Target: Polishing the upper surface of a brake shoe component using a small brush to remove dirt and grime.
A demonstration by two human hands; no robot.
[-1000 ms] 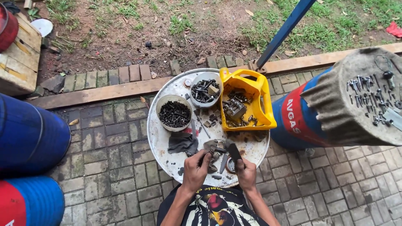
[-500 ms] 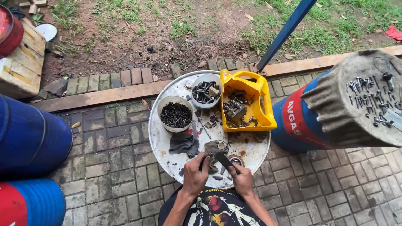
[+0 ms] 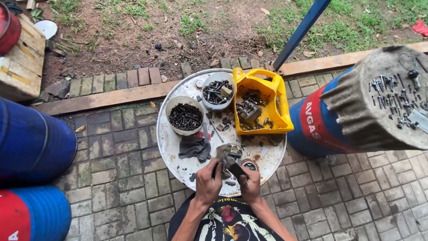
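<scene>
My left hand (image 3: 208, 182) and my right hand (image 3: 249, 183) meet over the near edge of a round white drum lid (image 3: 174, 147). Together they grip a dark greasy metal part (image 3: 231, 164), held just above the lid. A dark rag (image 3: 195, 148) lies on the lid to the left of the part. Behind it stand a pale bowl of black screws (image 3: 184, 116), a second bowl of bolts (image 3: 218, 90) and a cut yellow jug (image 3: 272, 96) with metal pieces inside. Small loose parts lie scattered around them.
A blue and red drum (image 3: 312, 120) stands at the right, with a grey mat (image 3: 370, 102) carrying several screws. Blue drums (image 3: 31, 143) sit at the left. A blue pole (image 3: 298, 33) leans beyond the lid. The ground is brick paving, then dirt and grass.
Both hands have drawn closer together around the metal part and turned it slightly. The view has shifted a little.
</scene>
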